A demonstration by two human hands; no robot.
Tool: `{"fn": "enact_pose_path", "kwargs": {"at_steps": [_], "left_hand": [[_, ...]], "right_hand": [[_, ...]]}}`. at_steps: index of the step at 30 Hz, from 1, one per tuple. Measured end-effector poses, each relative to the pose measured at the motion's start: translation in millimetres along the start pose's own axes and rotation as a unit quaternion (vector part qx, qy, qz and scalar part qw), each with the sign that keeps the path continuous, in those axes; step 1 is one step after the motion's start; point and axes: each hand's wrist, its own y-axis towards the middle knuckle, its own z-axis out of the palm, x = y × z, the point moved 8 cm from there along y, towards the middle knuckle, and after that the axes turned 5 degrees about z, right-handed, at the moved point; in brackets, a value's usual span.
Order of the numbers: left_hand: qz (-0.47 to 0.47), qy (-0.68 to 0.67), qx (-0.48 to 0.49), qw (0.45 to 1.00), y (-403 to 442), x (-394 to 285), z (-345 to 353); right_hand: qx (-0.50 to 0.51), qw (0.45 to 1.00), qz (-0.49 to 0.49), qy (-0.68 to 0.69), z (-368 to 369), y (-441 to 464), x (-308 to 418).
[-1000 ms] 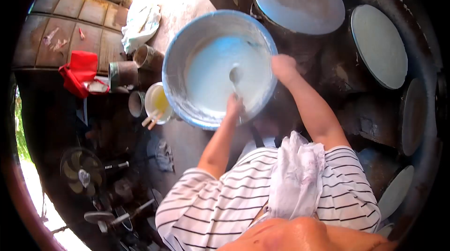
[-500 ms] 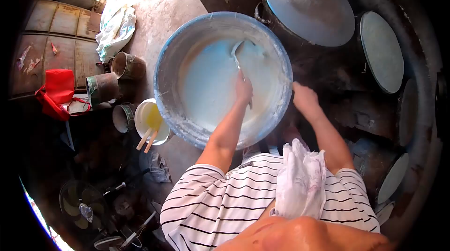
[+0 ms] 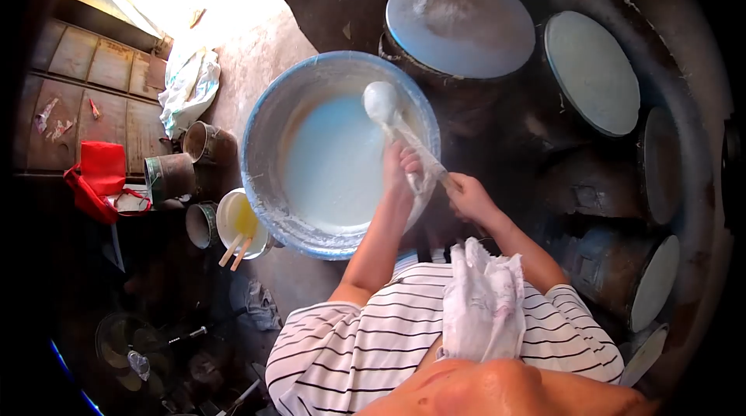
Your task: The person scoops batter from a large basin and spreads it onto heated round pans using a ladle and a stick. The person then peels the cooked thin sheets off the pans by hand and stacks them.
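A large blue-rimmed tub (image 3: pixel 256 202) holds pale bluish-white liquid (image 3: pixel 330 163). Over its right part, my left hand (image 3: pixel 400 163) is closed round the slender, pale handle of the small ladle, whose bowl end is hard to make out. Just outside the right rim, my right hand (image 3: pixel 470 198) grips the end of a long-handled ladle (image 3: pixel 420 153). The rounded white head (image 3: pixel 381 101) of this one is above the liquid, and its coated shaft slants down past my left hand.
Big round lidded containers (image 3: pixel 462 23) stand at upper right, with others (image 3: pixel 592 74) beyond. Left of the tub are a white bucket (image 3: pixel 231 218) with two sticks, rusty pails (image 3: pixel 169 175), a red bag (image 3: pixel 101 171) and a plastic bag (image 3: pixel 190 89). A fan (image 3: pixel 132 346) sits lower left.
My right hand has come to the tub's right rim and now holds a long-handled ladle. The white head shows above the liquid. The tub appears lower and further left in view.
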Motion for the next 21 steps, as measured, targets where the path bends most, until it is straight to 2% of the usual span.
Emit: {"fn": "enact_pose_path", "kwargs": {"at_steps": [1, 2, 5, 8, 12, 14, 16, 18, 19, 21], "left_hand": [[-0.068, -0.057, 0.056, 0.994, -15.5, 11.5, 22.8], [-0.054, -0.027, 0.131, 0.990, -37.9, 15.0, 56.7], [-0.052, -0.008, 0.200, 0.978, -112.2, 31.6, 133.9], [-0.104, 0.051, 0.354, 0.928, -163.4, 44.1, 225.3], [-0.140, 0.109, 0.516, 0.838, -215.0, 54.0, 335.3], [-0.141, 0.073, 0.549, 0.821, -234.4, 54.4, 378.3], [-0.131, 0.028, 0.556, 0.820, -250.4, 53.0, 394.0], [-0.157, 0.066, 0.526, 0.833, -241.1, 32.9, 364.8], [-0.141, 0.091, 0.492, 0.854, -233.8, 21.0, 336.7], [-0.115, 0.091, 0.338, 0.929, -194.4, -19.0, 266.9]], "right_hand": [[0.032, 0.999, 0.001, 0.043, -4.2, -11.0, 1.9], [0.072, 0.993, 0.005, 0.091, 0.1, -21.0, 9.8], [0.154, 0.968, -0.046, 0.194, 14.8, -69.0, 63.3], [0.167, 0.958, -0.098, 0.212, 22.0, -105.1, 131.6], [0.189, 0.927, -0.262, 0.191, 39.8, -150.8, 232.7], [0.213, 0.901, -0.332, 0.182, 54.9, -171.3, 272.3], [0.186, 0.901, -0.359, 0.156, 60.8, -166.6, 277.8], [0.184, 0.904, -0.353, 0.156, 63.2, -138.8, 248.1], [0.181, 0.909, -0.335, 0.169, 61.7, -120.6, 217.1], [0.239, 0.919, -0.201, 0.242, 69.6, -83.8, 150.5]]}}
